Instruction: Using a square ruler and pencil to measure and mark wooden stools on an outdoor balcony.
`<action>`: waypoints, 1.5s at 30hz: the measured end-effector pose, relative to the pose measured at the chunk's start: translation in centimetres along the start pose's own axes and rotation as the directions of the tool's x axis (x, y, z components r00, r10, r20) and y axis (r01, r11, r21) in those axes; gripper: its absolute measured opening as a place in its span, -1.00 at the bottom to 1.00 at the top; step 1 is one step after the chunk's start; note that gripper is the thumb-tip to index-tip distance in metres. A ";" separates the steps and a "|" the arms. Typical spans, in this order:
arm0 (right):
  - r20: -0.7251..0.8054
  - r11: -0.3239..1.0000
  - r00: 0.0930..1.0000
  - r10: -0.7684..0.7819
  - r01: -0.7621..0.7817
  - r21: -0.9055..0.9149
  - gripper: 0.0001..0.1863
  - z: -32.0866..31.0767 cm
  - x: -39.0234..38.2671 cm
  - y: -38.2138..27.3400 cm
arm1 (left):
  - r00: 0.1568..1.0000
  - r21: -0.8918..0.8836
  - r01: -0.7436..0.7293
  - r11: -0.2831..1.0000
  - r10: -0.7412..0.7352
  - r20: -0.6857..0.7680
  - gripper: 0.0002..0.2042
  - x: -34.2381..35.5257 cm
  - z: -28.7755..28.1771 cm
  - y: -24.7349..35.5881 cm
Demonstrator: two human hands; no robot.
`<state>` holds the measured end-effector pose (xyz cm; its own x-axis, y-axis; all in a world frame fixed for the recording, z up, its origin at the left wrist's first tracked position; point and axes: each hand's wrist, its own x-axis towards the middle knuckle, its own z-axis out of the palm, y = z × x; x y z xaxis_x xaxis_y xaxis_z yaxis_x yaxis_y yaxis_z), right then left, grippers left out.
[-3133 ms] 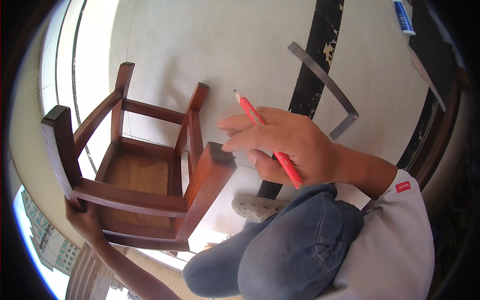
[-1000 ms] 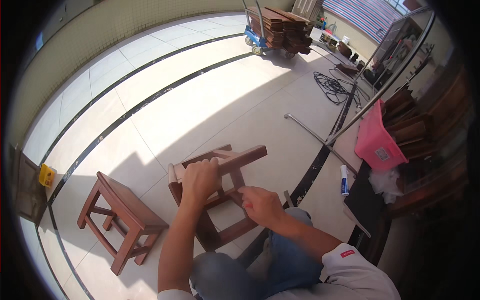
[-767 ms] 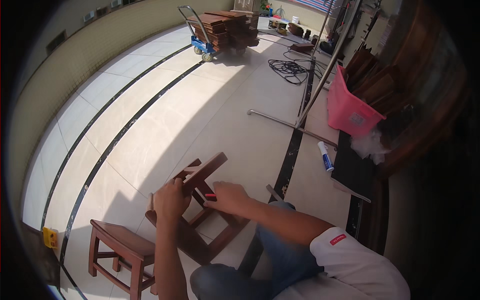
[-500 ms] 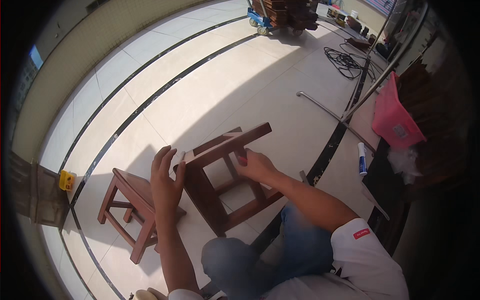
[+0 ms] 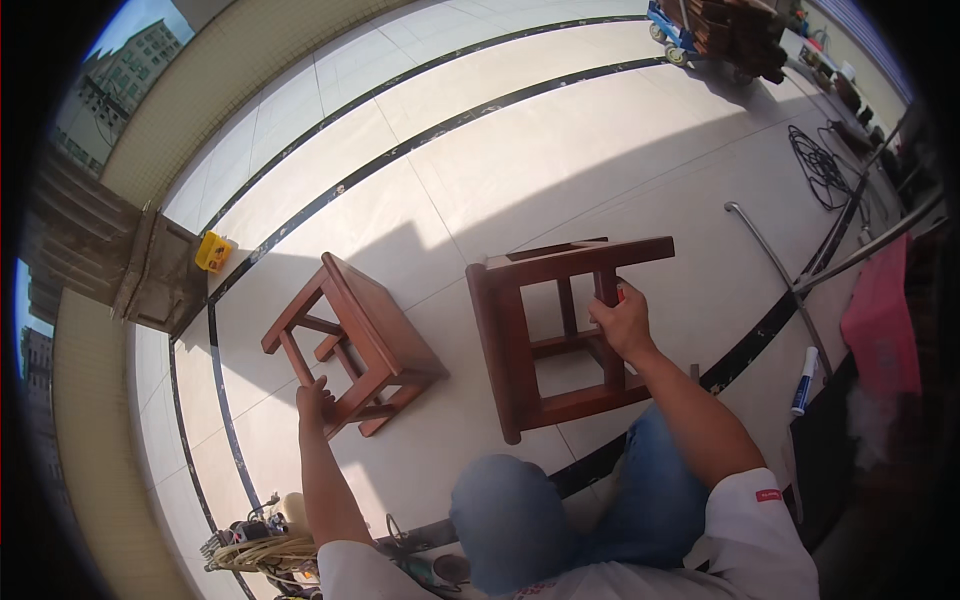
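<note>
Two reddish-brown wooden stools lie tipped on their sides on the tiled floor. At the left stool (image 5: 372,312), my left hand (image 5: 315,402) has its fingers closed around a near leg. The right stool (image 5: 500,345) has its seat facing left and its legs toward my right side. My right hand (image 5: 624,325) is closed at a crosspiece between this stool's legs. Something small and red shows by its fingers, too covered to name.
A white-and-blue bottle (image 5: 804,382) and metal tubing (image 5: 765,245) lie to the right, near a pink tub (image 5: 882,320). Black cable (image 5: 820,170) is coiled farther back. A loaded blue trolley (image 5: 672,35) stands far off. Hoses (image 5: 262,553) lie at lower left; a yellow container (image 5: 213,252) is left.
My left hand has left the right stool's seat side, where it was open, and closed on the left stool's leg. The view has turned left. My right hand stays at the right stool.
</note>
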<state>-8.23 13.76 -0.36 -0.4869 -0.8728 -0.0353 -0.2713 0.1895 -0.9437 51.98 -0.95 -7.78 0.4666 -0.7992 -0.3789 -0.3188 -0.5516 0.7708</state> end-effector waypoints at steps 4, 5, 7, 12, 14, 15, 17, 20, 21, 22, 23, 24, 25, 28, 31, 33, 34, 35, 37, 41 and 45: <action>-0.042 0.994 0.997 -0.059 0.055 -0.100 -0.67 -3.9 -0.5 0.0 | 0.959 -0.240 0.260 0.935 -0.221 0.179 -0.77 -0.4 6.2 0.8; -0.042 0.984 0.995 -0.087 0.079 -0.160 -0.66 -5.1 -0.9 -1.0 | 0.941 -0.254 0.304 0.918 -0.248 0.230 -0.85 -0.6 7.3 0.4; -0.127 0.948 0.961 -0.247 0.213 -0.236 -0.74 -4.3 -1.7 -2.6 | 0.814 -0.357 0.410 0.839 -0.160 0.559 -0.83 3.0 3.4 -2.0; -0.101 0.964 0.984 -0.150 0.122 -0.238 -0.66 -6.3 -2.6 -9.0 | 0.921 0.044 0.369 0.928 -0.372 0.112 -0.54 10.0 -3.4 -4.8; -0.163 0.904 0.982 -0.094 0.016 -0.427 -0.67 -10.3 -4.3 -9.8 | 0.860 0.010 0.467 0.884 -0.457 0.229 -0.62 7.5 1.9 -5.0; -0.192 0.824 0.978 -0.077 -0.046 -0.564 -0.67 -12.2 -5.1 -10.3 | 0.842 0.044 0.479 0.877 -0.473 0.260 -0.62 5.7 3.4 -4.7; -0.260 0.827 0.966 -0.012 -0.137 -0.545 -0.69 -15.2 -6.0 -9.7 | 0.834 0.111 0.435 0.893 -0.447 0.325 -0.62 3.0 6.2 -1.8; -0.306 0.618 0.932 -0.195 -0.125 -0.776 -0.69 -21.0 -8.4 -12.3 | 0.823 0.176 0.352 0.919 -0.394 0.410 -0.63 -0.9 9.6 3.4; -0.319 0.622 0.937 -0.144 -0.165 -0.766 -0.69 -22.8 -9.8 -13.4 | 0.820 0.197 0.318 0.927 -0.373 0.434 -0.63 -2.0 10.3 5.4; -0.328 0.621 0.942 0.072 -0.300 -0.724 -0.71 -24.6 -11.3 -14.9 | 0.817 0.215 0.288 0.933 -0.357 0.454 -0.63 -3.5 10.9 7.0; -0.322 0.595 0.903 0.284 -0.430 -0.679 -0.70 -26.3 -12.8 -16.2 | 0.814 0.232 0.257 0.938 -0.340 0.471 -0.63 -5.0 11.4 8.6; -0.370 0.577 0.863 0.345 -0.506 -0.641 -0.67 -28.0 -14.9 -16.1 | 0.810 0.251 0.221 0.942 -0.321 0.490 -0.63 -6.3 11.7 10.3; -0.414 0.555 0.815 0.405 -0.579 -0.598 -0.65 -29.8 -17.1 -15.9 | 0.806 0.271 0.184 0.945 -0.303 0.508 -0.63 -7.7 12.1 12.0; -0.493 0.580 0.758 0.426 -0.647 -0.494 -0.59 -33.8 -21.5 -18.4 | 0.810 0.314 0.056 0.948 -0.226 0.541 -0.63 -9.8 11.9 18.3; -0.564 0.715 0.677 0.473 -0.669 -0.204 -0.50 -37.5 -29.8 -15.6 | 0.790 0.334 -0.087 0.939 -0.140 0.598 -0.63 -12.9 13.4 25.3; -0.528 0.639 0.624 0.576 -0.746 -0.186 -0.49 -39.0 -30.7 -21.5 | 0.807 0.326 -0.163 0.931 -0.064 0.587 -0.63 -14.2 12.4 30.1; -0.523 0.629 0.658 0.541 -0.730 -0.266 -0.48 -39.9 -32.6 -22.7 | 0.801 0.319 -0.213 0.924 -0.022 0.598 -0.63 -14.8 13.0 33.0; -0.516 0.616 0.690 0.508 -0.710 -0.343 -0.48 -40.2 -35.4 -22.2 | 0.795 0.313 -0.264 0.913 0.022 0.607 -0.63 -15.2 13.4 35.7; -0.560 0.579 0.592 0.580 -0.783 -0.230 -0.46 -41.2 -40.3 -20.5 | 0.776 0.310 -0.349 0.885 0.087 0.624 -0.63 -16.7 13.8 40.4; -0.514 0.101 0.276 0.812 -0.934 -0.341 -0.53 -41.5 -44.8 -20.4 | 0.744 0.347 -0.458 0.818 0.140 0.653 -0.63 -22.2 12.5 42.8; -0.528 0.206 0.276 0.803 -0.960 -0.189 -0.63 -38.3 -44.6 -24.7 | 0.707 0.369 -0.571 0.733 0.211 0.675 -0.63 -24.1 13.4 45.8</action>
<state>-11.63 65.25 37.18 -0.7909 0.1485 -0.5937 0.2545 0.9621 -0.0984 15.13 -10.18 29.78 -0.2942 -0.8428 -0.4507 -0.8049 -0.0358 0.5923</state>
